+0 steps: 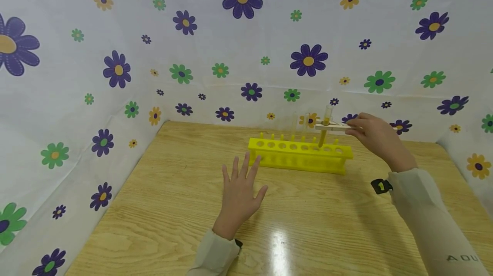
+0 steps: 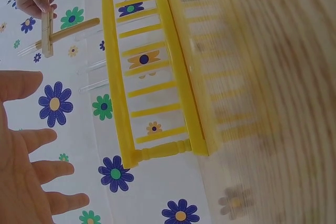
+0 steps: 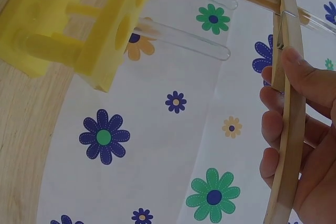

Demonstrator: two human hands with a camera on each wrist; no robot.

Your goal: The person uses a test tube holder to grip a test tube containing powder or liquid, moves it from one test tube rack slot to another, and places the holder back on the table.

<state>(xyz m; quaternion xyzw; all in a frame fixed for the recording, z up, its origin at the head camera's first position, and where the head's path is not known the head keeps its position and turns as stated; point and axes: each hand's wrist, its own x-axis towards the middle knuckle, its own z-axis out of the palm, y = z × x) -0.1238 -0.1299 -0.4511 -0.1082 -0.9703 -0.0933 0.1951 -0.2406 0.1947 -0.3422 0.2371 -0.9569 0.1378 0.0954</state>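
My right hand [image 1: 379,139] grips a wooden test tube holder [image 3: 290,129], thumb on one side and fingers curled round the other. The holder's jaws clasp a glass test tube [image 1: 322,137] near its upper part; a yellow-brown liquid fills much of it. Slightly tilted, the tube has its lower end close over the top of a yellow test tube rack [image 1: 300,162], as the left wrist view also shows. My left hand [image 1: 239,194] holds nothing, its fingers spread, palm down, in front of the rack's left end.
Clear glass tubes [image 3: 191,45] stand with rounded ends up at the rack's far side, beside a row of yellow pegs [image 1: 272,137]. Rack and hands are over a wood-grain table [image 1: 173,207]. White flower-print sheeting [image 1: 215,45] rises behind and at the sides.
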